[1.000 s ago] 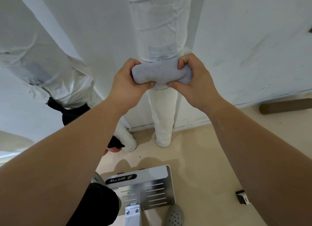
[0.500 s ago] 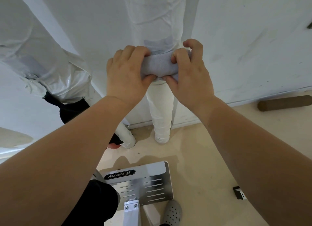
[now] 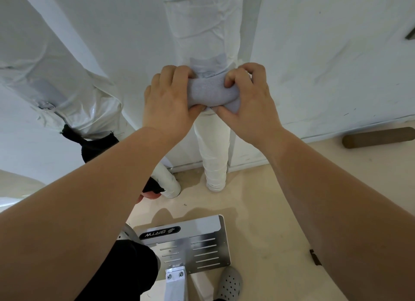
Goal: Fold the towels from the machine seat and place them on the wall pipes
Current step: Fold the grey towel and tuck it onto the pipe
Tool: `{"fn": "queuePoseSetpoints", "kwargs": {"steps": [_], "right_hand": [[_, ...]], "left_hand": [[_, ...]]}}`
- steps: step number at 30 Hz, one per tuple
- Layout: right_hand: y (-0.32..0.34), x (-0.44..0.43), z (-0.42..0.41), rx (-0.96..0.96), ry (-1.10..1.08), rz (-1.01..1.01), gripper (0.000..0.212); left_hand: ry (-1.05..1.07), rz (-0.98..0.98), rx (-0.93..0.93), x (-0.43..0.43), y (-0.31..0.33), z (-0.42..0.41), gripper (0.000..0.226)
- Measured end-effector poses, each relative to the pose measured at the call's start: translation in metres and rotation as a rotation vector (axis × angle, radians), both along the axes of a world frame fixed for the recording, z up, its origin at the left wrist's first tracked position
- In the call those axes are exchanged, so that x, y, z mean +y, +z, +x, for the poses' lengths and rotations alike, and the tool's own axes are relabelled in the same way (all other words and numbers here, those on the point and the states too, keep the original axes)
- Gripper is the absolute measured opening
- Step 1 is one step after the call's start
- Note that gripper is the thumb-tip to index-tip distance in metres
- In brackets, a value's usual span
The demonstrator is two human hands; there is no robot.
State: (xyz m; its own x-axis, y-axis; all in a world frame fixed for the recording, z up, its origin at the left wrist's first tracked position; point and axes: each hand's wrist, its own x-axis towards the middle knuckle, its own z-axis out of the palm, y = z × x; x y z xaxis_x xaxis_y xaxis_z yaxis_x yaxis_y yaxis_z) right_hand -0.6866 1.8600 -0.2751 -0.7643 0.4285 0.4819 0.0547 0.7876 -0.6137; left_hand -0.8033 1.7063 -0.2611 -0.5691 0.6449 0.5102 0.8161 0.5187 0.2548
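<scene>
Left hand (image 3: 170, 103) and right hand (image 3: 249, 103) both clench grey rolled towel (image 3: 211, 94), pressed against white wrapped vertical pipe (image 3: 202, 31).

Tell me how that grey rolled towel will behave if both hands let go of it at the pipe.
The grey towel looks soft: it dents under the fingers. Bundled only by the left hand and right hand, it would probably unroll, likely dropping down the vertical pipe.

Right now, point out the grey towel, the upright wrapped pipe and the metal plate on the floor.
grey towel (image 3: 212, 91), head view, middle of the roll between both hands
upright wrapped pipe (image 3: 214, 148), head view, lower shaft
metal plate (image 3: 197, 246), head view, slotted face
</scene>
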Motion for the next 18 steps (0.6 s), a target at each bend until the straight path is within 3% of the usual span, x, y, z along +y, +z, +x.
{"fn": "queuePoseSetpoints", "kwargs": {"steps": [6,11,15,18], "right_hand": [[0.001,0.009,0.007,0.002,0.034,0.021,0.028],[-0.007,0.01,0.002,0.091,-0.096,0.23,0.02],[-0.012,0.021,-0.004,0.183,-0.164,0.458,0.013],[-0.012,0.021,-0.005,0.173,-0.175,0.459,0.014]], "left_hand": [[-0.143,0.067,0.498,-0.009,-0.024,0.0,0.039],[-0.117,0.06,0.577,-0.01,-0.023,-0.016,0.025],[-0.134,-0.008,0.646,-0.012,-0.022,-0.03,0.033],[-0.124,-0.018,0.598,-0.011,-0.023,-0.03,0.036]]}}
